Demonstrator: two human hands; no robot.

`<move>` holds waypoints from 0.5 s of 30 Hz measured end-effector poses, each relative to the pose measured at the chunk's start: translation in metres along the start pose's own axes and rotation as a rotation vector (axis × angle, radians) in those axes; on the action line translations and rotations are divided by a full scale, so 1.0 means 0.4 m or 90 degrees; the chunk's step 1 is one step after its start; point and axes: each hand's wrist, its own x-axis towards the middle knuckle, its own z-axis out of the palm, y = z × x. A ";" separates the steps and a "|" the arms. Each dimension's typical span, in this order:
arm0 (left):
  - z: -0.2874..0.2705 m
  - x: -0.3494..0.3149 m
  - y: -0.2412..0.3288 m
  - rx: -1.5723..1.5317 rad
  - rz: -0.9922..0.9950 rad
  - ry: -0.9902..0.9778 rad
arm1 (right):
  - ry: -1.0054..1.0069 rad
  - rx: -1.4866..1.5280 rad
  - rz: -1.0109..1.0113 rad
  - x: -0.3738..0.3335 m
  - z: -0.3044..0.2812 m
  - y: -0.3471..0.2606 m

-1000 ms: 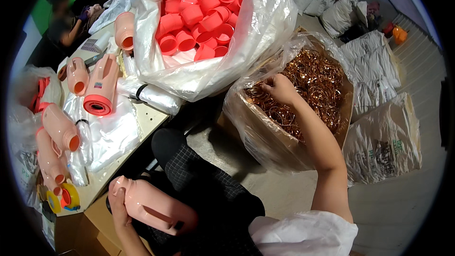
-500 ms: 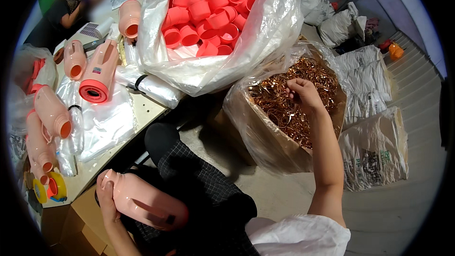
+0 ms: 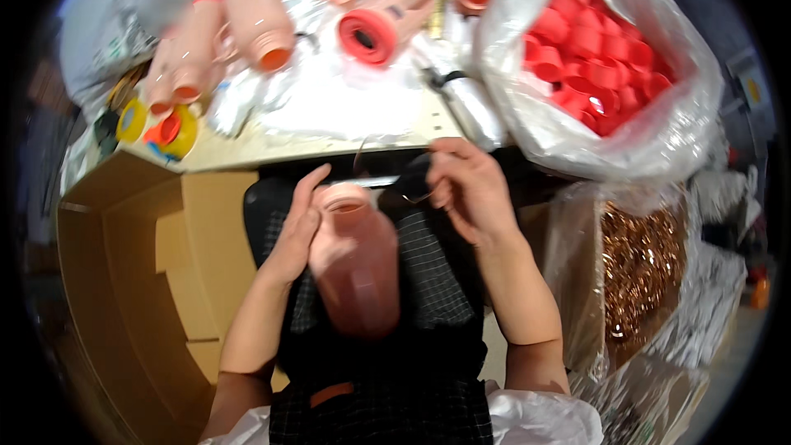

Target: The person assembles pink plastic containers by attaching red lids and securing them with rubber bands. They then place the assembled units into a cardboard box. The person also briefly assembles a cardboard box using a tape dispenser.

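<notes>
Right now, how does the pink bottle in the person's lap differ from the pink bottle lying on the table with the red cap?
The lap bottle has an open, uncapped mouth; the table bottle carries a red cap. The lap bottle is steadied by the left hand, mouth towards the table; the table bottle lies untouched on clear plastic, cap end facing the person. The right hand pinches a thin wire ring near the lap bottle's mouth. Both are the same pale pink.

Table edge (image 3: 329, 152) close ahead
</notes>
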 end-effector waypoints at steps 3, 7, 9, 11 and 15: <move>0.000 -0.028 0.009 -0.108 0.054 0.049 | -0.138 -0.318 0.017 0.015 0.126 0.131; -0.008 -0.056 -0.039 -0.001 -0.022 0.095 | -0.073 -0.359 -0.104 0.005 0.140 0.206; 0.006 -0.059 -0.042 -0.070 -0.029 0.138 | -0.039 -0.377 -0.126 0.002 0.130 0.231; -0.005 -0.053 -0.065 -0.031 -0.024 0.140 | -0.014 -0.360 -0.132 0.004 0.099 0.284; 0.022 -0.056 -0.051 -0.029 0.005 0.154 | -0.035 -0.200 -0.036 -0.018 0.065 0.306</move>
